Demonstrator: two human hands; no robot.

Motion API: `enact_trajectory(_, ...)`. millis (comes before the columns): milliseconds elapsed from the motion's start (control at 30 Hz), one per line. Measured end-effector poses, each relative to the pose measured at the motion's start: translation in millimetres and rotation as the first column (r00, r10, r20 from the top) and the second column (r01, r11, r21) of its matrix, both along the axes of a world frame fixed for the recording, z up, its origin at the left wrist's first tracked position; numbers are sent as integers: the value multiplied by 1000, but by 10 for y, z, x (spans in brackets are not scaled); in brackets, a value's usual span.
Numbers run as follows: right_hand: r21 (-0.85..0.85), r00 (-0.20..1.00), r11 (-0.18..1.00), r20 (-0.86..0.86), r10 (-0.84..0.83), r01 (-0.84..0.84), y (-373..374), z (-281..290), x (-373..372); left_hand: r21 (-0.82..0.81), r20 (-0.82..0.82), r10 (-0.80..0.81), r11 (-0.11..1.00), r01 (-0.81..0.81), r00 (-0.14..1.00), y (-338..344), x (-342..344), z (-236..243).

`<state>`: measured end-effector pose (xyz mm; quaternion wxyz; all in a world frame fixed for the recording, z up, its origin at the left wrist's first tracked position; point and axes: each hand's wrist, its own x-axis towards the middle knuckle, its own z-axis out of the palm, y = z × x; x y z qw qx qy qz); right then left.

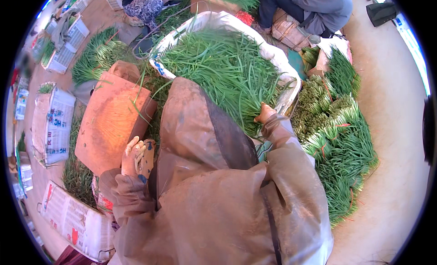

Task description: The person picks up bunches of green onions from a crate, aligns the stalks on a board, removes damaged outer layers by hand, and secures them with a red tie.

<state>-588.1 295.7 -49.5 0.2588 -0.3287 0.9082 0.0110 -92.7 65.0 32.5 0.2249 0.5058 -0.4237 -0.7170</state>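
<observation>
A white lined crate (pixel 291 93) in front of me is heaped with loose green chives (pixel 218 60). At its near right side my right hand (pixel 265 113) is closed on a bunch of chives, whose leaves fan out to the left. My left hand (pixel 133 156) is by the near edge of an orange-brown board (pixel 114 124), its fingers stretched out and partly wrapped in something pale. A tan piece with blue spots (pixel 146 158) lies just right of that hand; I cannot tell what it is.
Tied chive bundles (pixel 341 151) are stacked along my right. More chives (pixel 98 55) lie at the far left. White crates (pixel 59 124) line the left side, one (pixel 77 219) at the near left. A seated person (pixel 314 14) is at the far right, another (pixel 143 10) ahead.
</observation>
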Motion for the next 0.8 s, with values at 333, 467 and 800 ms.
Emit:
enact_trajectory(333,67,985,994,144,-99,90,-144,-6,-136,133,-44,-2,991,8,999,-59,-195,-105)
enact_trajectory(467,159,979,967,-9,204,-200,-410,524,-329,161,-139,44,987,-21,989,-119,5,-321)
enact_trajectory(800,205,884,943,442,151,-263,-597,849,-720,-684,142,-459,595,423,877,190,-1632,932)
